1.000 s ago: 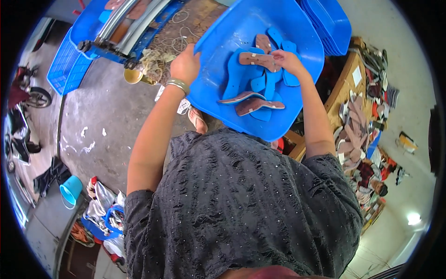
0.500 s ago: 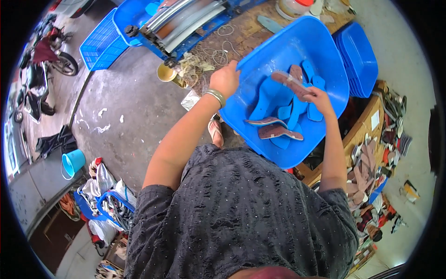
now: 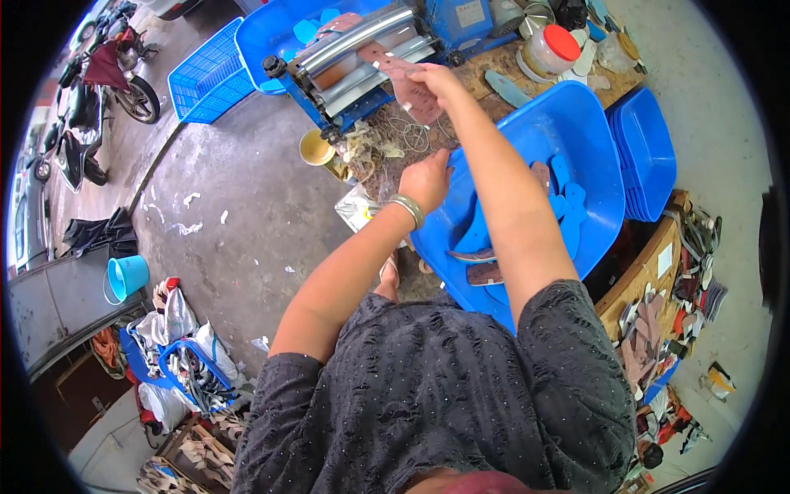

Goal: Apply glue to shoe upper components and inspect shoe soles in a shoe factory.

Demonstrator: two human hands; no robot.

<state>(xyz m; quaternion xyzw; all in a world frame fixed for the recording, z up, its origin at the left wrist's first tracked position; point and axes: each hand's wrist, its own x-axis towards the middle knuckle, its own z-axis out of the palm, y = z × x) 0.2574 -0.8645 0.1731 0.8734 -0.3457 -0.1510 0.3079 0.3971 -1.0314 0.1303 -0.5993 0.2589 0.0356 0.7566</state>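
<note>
My right hand (image 3: 441,86) is closed on the heel or toe end of a brown insole (image 3: 418,100); I cannot tell which end. The insole's far end reaches the metal rollers of a blue-framed roller machine (image 3: 331,103). My left hand (image 3: 425,183) grips the left rim of a big blue plastic tub (image 3: 597,148), its fingertips partly hidden. Inside the tub lie several blue insole pieces (image 3: 572,210) and a few brown-topped insoles (image 3: 484,274). My right forearm crosses over the tub and covers part of them.
Tangled string (image 3: 411,133) and a yellowish bowl (image 3: 316,148) are beside the machine. A red-lidded jar (image 3: 553,48) stands at the bench's back. Stacked blue basins (image 3: 646,152) are on the right. Behind the machine sit a blue tub and a blue crate (image 3: 210,78). Motorcycles (image 3: 103,90) stand far left.
My right hand has lifted the brown insole out of the tub and carried it forward and left to the rollers. My left hand stays on the tub's rim. The view has shifted slightly.
</note>
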